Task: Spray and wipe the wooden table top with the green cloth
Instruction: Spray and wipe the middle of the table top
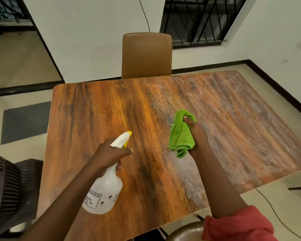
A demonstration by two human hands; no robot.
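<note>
Above the wooden table top point(97, 110), you hold both tools ready. Your left hand point(109, 153) grips the neck of the white spray bottle point(104, 193), with one finger forward near the trigger; the yellow nozzle tip point(129, 133) points away from you over the left half of the top. Your right hand point(196, 136) clutches the green cloth point(180, 134), bunched and hanging in loose folds over the middle of the top. The cloth appears to be clear of the surface.

Progress, as a judgement: the right half of the top carries a dull, speckled film, most likely spray mist not yet wiped, though dust cannot be ruled out. The left half reads glossy and dark-grained, with no film visible. Treat spraying as partly done and wiping as outstanding.

Condition of the top: flat, wood-grain finish, rounded corners, nothing standing on it. A brown upholstered chair point(146, 54) stands at the far edge.
</note>
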